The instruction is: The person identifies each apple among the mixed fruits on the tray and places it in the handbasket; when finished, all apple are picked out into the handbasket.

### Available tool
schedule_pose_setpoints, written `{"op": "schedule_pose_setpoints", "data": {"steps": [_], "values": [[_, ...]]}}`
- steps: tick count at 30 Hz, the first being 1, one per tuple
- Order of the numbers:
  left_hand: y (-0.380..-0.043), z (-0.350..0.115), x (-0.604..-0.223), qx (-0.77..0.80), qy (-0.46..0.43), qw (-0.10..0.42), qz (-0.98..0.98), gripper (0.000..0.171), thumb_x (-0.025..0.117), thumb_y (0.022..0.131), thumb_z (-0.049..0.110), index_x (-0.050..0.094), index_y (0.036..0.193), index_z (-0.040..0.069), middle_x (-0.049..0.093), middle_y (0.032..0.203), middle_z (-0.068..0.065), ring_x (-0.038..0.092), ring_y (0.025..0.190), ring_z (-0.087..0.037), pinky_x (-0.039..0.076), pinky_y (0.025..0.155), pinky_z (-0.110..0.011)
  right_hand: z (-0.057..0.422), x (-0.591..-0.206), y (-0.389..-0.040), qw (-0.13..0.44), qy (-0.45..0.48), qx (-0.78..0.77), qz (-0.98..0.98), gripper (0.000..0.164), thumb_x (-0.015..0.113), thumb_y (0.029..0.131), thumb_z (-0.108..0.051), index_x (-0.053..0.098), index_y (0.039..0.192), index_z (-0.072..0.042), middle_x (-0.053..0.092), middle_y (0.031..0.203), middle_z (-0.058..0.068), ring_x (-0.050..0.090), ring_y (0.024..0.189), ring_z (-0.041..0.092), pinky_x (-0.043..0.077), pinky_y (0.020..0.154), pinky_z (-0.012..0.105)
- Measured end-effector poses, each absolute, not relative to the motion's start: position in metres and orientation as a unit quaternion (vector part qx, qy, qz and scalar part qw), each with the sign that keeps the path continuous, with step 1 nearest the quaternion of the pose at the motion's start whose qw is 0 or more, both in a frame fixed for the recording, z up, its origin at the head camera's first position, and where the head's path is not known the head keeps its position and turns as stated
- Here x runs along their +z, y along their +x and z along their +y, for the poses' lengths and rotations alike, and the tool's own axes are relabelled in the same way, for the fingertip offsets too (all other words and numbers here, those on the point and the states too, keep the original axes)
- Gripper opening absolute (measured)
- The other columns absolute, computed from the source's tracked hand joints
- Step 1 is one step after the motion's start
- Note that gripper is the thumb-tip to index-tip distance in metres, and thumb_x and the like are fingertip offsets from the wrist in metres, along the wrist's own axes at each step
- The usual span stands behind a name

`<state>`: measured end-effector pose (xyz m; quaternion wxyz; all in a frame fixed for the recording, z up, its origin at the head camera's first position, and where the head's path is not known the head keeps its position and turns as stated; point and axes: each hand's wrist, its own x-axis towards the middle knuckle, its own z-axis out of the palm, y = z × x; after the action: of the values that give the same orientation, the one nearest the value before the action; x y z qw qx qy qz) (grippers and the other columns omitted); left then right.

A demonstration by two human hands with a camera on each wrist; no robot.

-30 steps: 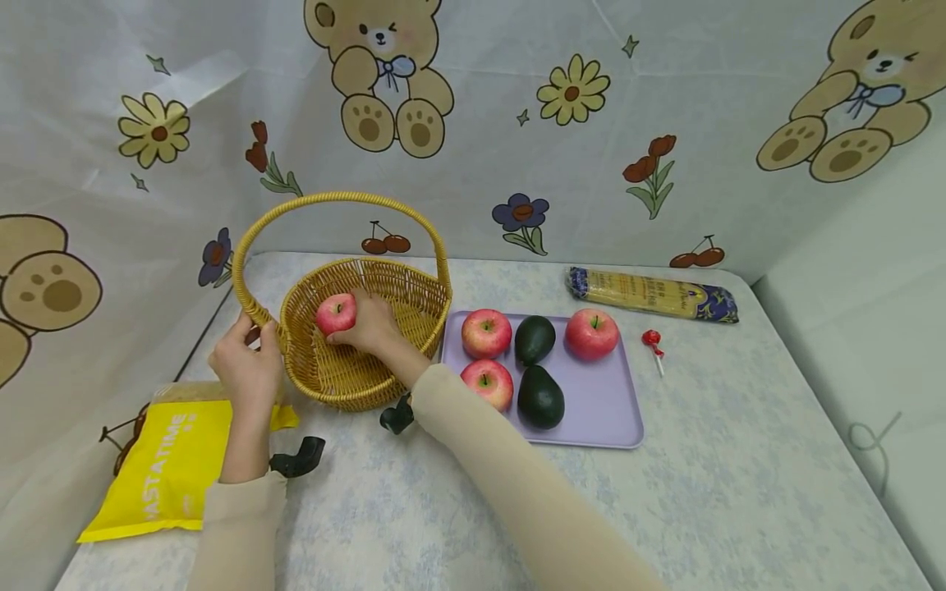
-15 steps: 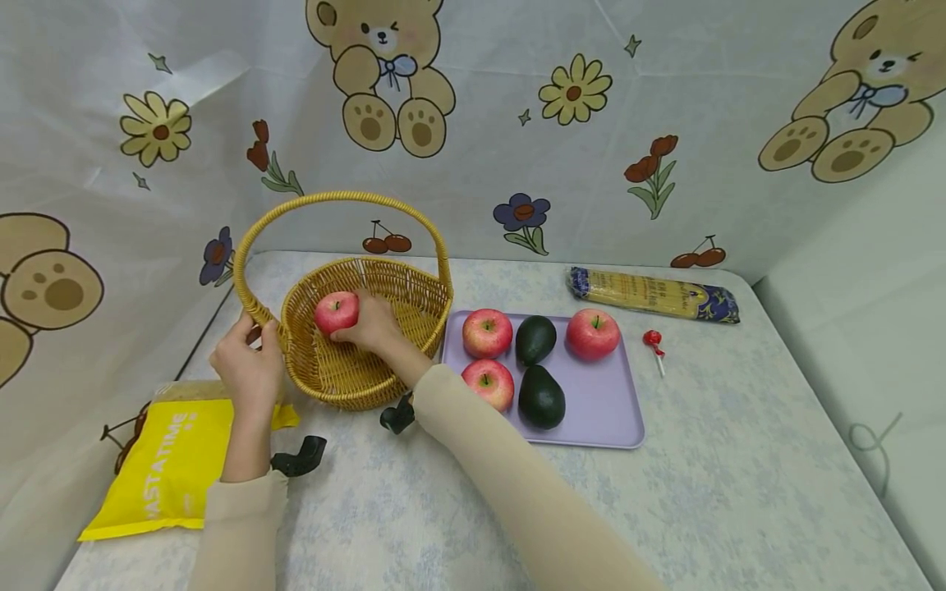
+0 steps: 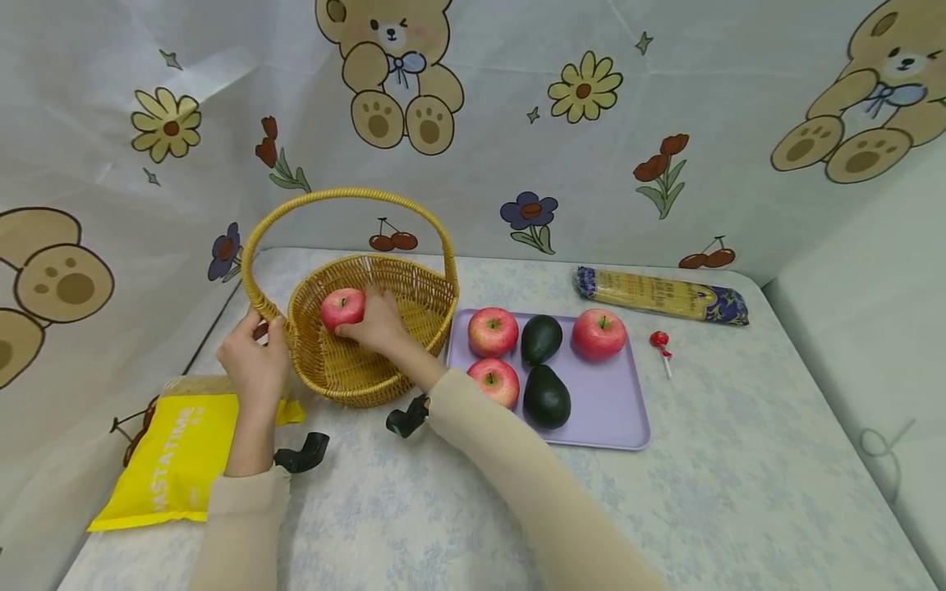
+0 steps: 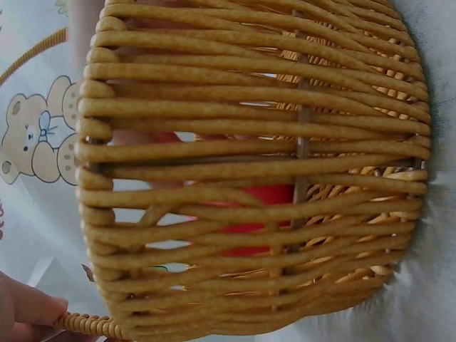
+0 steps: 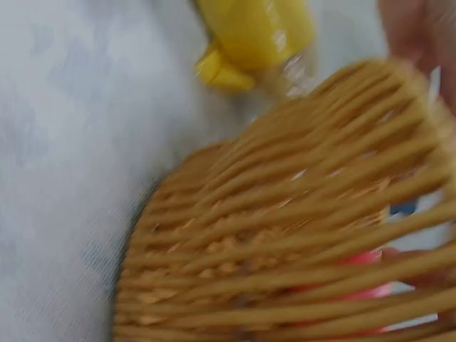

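A yellow wicker basket (image 3: 355, 397) with a tall arched handle stands at the left of the table. My left hand (image 3: 259, 361) pinches the lower left end of that handle; in the left wrist view its fingers (image 4: 32, 310) grip the handle's base. Inside the basket, my right hand (image 3: 378, 322) holds a red apple (image 3: 342, 309) from its right side. Through the weave, the left wrist view shows part of the red apple (image 4: 260, 214). The right wrist view is blurred, with the basket wall (image 5: 285, 228) covering most of it.
A lilac tray (image 3: 606, 410) right of the basket bears several apples (image 3: 599, 334) and two avocados (image 3: 547, 397). Behind it lies a long noodle packet (image 3: 661, 295), with a red lollipop (image 3: 660, 341) nearby. A yellow pasta bag (image 3: 177, 460) lies beside my left forearm.
My right hand and the apple stay inside the basket, the apple shifting very slightly. My left hand keeps its grip on the handle. The whole head view has shifted a little.
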<state>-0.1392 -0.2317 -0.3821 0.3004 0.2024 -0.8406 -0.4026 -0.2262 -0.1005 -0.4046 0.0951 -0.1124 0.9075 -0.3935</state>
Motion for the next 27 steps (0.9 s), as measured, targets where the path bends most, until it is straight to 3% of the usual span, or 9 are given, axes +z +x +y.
{"op": "schedule_pose_setpoints", "data": {"steps": [3,6,10,16,27], "values": [[-0.141,-0.232,-0.382,-0.399,0.202,0.304,-0.841,0.025,0.057,0.097,0.012,0.07,0.115,0.001,0.071,0.109,-0.021,0.069,0.102,-0.035,0.047,0.068,-0.011,-0.093,-0.393,-0.218,0.091,-0.121,-0.416,0.897,0.087,0.079,0.081,-0.032,0.033,0.15,-0.007,0.034,0.152,0.019,0.041,0.138,0.032,0.045,0.105,0.042],[-0.142,-0.232,-0.382,-0.403,0.198,0.307,-0.839,0.025,0.057,0.097,0.012,0.07,0.115,0.001,0.071,0.108,-0.022,0.069,0.1,-0.036,0.033,0.062,0.0,-0.08,-0.379,-0.203,0.082,-0.152,-0.43,0.886,0.087,0.079,0.082,-0.033,0.032,0.151,-0.009,0.036,0.15,0.016,0.046,0.133,0.03,0.048,0.101,0.042],[-0.142,-0.232,-0.381,-0.404,0.197,0.306,-0.839,0.025,0.056,0.097,0.012,0.07,0.116,0.001,0.071,0.107,-0.021,0.069,0.101,-0.034,0.033,0.062,0.0,-0.053,-0.36,-0.176,0.053,-0.233,-0.438,0.867,0.085,0.078,0.082,-0.034,0.034,0.15,-0.01,0.043,0.143,0.011,0.049,0.127,0.023,0.047,0.103,0.038],[-0.142,-0.232,-0.38,-0.404,0.2,0.303,-0.839,0.025,0.057,0.097,0.013,0.07,0.115,0.001,0.071,0.108,-0.02,0.069,0.101,-0.033,0.033,0.064,0.0,0.0,-0.339,-0.128,0.022,-0.322,-0.443,0.836,0.083,0.077,0.083,-0.032,0.034,0.151,-0.015,0.039,0.149,0.005,0.043,0.135,0.02,0.042,0.107,0.041],[-0.14,-0.233,-0.383,-0.409,0.194,0.298,-0.841,0.025,0.056,0.098,0.015,0.07,0.114,0.002,0.071,0.108,-0.021,0.069,0.101,-0.036,0.033,0.062,0.0,0.104,-0.358,-0.107,-0.075,-0.307,-0.466,0.827,0.078,0.083,0.076,-0.016,0.045,0.144,-0.008,0.049,0.141,0.008,0.051,0.125,0.022,0.048,0.101,0.043]]}}
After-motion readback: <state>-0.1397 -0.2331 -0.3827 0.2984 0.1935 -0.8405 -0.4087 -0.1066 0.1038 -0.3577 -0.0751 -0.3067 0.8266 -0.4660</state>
